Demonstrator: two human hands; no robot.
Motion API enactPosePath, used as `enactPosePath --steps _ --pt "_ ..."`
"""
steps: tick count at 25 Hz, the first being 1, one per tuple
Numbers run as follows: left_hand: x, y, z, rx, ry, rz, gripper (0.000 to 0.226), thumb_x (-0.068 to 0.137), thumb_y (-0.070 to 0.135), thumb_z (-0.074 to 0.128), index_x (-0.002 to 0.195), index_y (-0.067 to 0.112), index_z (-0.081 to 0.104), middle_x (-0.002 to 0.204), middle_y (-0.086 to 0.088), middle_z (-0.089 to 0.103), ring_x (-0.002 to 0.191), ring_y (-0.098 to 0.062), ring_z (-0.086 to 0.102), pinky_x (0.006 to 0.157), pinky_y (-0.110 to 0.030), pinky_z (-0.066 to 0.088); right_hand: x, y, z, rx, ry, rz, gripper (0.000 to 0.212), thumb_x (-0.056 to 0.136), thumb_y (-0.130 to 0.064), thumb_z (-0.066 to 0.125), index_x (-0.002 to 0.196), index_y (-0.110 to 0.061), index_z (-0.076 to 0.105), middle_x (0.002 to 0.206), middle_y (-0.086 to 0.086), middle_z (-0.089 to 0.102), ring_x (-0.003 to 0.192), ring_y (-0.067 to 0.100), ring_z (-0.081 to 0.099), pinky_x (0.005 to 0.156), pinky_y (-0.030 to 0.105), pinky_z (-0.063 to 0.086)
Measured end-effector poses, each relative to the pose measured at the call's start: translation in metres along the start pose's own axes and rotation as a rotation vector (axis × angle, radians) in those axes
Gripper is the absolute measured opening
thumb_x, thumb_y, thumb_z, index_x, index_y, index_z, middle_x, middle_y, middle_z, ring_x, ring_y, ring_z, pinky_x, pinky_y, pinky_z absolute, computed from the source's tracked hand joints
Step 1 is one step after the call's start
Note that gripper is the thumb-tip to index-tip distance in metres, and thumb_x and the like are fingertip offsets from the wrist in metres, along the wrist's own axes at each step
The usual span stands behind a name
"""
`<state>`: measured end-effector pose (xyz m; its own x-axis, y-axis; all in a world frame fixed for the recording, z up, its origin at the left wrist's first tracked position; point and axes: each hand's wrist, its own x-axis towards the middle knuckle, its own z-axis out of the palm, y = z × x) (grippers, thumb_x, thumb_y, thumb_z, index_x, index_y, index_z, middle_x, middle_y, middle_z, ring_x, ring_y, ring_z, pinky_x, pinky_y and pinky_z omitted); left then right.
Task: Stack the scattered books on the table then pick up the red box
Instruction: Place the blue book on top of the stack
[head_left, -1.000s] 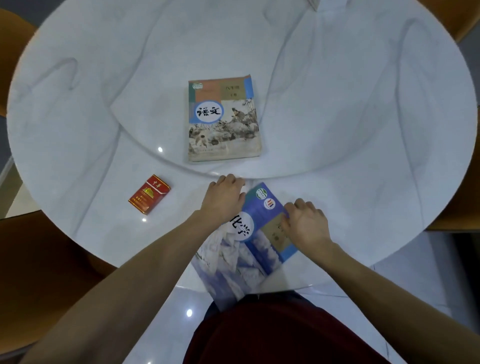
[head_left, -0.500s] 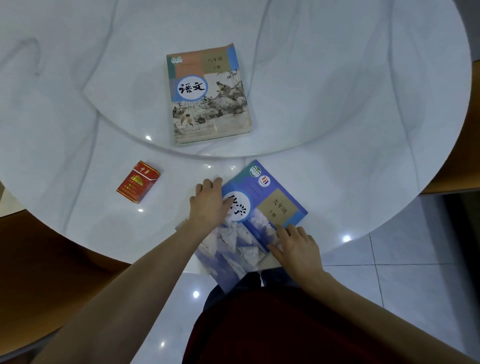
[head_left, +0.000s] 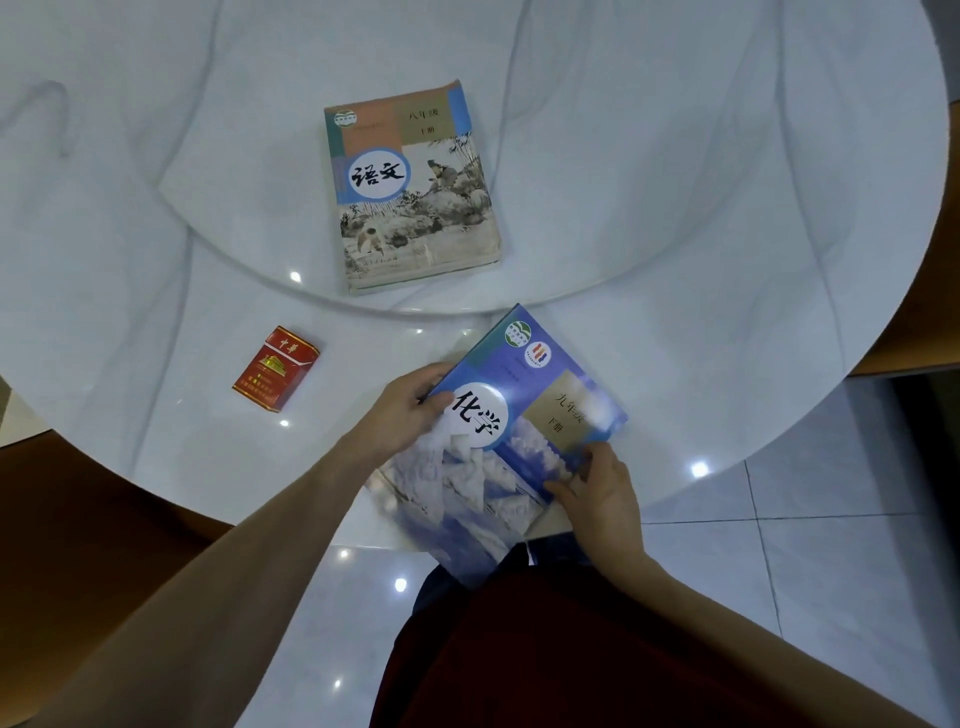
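A blue book (head_left: 524, 410) with a white mountain cover lies tilted at the near edge of the white marble table (head_left: 675, 234), its lower end past the rim. My left hand (head_left: 400, 415) grips its left edge, thumb on the cover. My right hand (head_left: 597, 493) holds its lower right corner. A second book (head_left: 415, 192) with an ink-painting cover lies flat on the raised round centre of the table. The red box (head_left: 275, 369) rests on the table left of my left hand, apart from it.
The raised inner disc (head_left: 597, 208) forms a low step across the table. Brown chairs (head_left: 93, 514) stand at the left and at the right edge (head_left: 914, 332). Glossy floor tiles (head_left: 831, 545) show below the table rim.
Both hands have closed on the blue book's edges and its left side has lifted and shifted slightly right. The view has tilted down and closer.
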<state>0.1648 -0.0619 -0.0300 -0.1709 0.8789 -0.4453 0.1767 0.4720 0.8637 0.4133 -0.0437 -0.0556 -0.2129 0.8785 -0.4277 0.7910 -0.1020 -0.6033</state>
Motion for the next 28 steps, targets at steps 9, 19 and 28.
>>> enactPosePath --steps 9,19,28 --pt "-0.004 0.014 0.008 -0.388 0.166 -0.024 0.032 0.095 0.012 0.052 0.104 0.041 0.063 0.086 0.007 0.078 0.076 -0.009 0.073 0.055 -0.019 0.055 0.023 -0.029 -0.032 0.485 0.174 0.053 0.056 0.085 -0.017 0.067 0.132 -0.025 0.037 0.082 -0.006 0.059 0.065 0.006 0.062 0.053 0.008 0.045" --pt "0.019 0.059 -0.018 -0.46 0.467 -0.042 0.018 0.094 0.016 0.054 0.092 0.033 0.058 0.081 0.005 0.073 0.065 -0.006 0.066 0.044 -0.015 0.049 0.099 -0.106 -0.072 0.61 0.051 0.01 0.025 0.087 -0.013 0.063 0.112 -0.014 0.059 0.092 0.006 0.062 0.081 0.026 0.059 0.071 0.036 0.048" --pt "0.073 0.096 -0.088 -0.407 0.68 -0.038 0.015 0.092 0.013 0.051 0.106 0.018 0.053 0.101 -0.006 0.064 0.07 -0.009 0.055 0.054 -0.021 0.042 0.182 -0.214 -0.086 0.441 0.004 -0.182 0.026 0.088 -0.011 0.062 0.114 -0.011 0.062 0.095 0.007 0.061 0.086 0.022 0.059 0.071 0.031 0.051"
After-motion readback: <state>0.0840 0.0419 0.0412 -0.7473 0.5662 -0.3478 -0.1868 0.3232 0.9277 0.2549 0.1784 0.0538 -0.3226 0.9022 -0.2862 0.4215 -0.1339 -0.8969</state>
